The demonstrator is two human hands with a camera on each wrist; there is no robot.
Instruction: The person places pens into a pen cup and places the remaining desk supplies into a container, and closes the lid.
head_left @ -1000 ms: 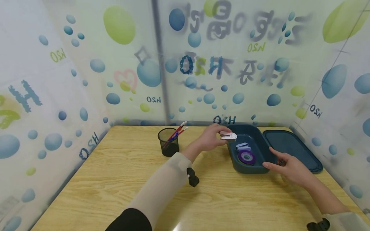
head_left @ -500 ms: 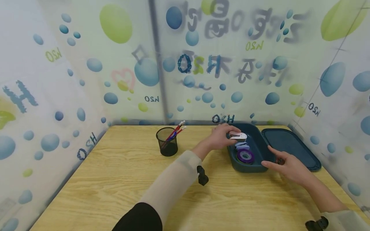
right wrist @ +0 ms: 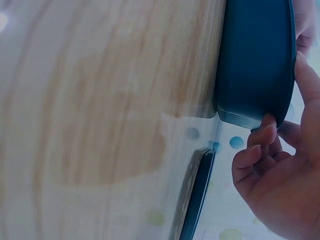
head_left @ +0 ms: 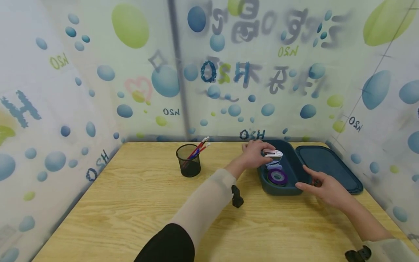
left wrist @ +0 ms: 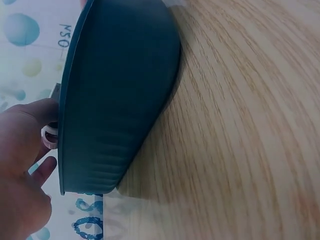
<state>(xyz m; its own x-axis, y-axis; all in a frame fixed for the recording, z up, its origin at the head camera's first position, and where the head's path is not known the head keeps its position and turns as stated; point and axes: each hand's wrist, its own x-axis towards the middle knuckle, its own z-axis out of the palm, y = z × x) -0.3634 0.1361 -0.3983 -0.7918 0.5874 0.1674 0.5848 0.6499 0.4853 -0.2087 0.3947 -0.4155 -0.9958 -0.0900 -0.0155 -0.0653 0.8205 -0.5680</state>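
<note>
In the head view, my left hand (head_left: 253, 154) pinches a small white stapler (head_left: 277, 155) between thumb and fingers, over the far left part of a dark blue box (head_left: 284, 190). Inside the box lie a pale blue clip-like item (head_left: 274, 166) and a purple tape roll (head_left: 283, 177). My right hand (head_left: 330, 191) holds the box at its near right corner, thumb and forefinger at the rim. From the left wrist, the box's outer wall (left wrist: 117, 90) hides most of the stapler behind it. Curled fingers of the right hand (right wrist: 290, 175) touch the box wall in the right wrist view.
A flat dark blue lid (head_left: 330, 167) lies right of the box. Left of it, a black mesh pen cup (head_left: 191, 169) holds several pencils. The wooden table (head_left: 137, 203) ends at patterned curtains on the back and sides.
My left hand has moved right with the stapler, from the box's left rim to over its inside. The right hand has stayed at the box corner. The head view has shifted slightly.
</note>
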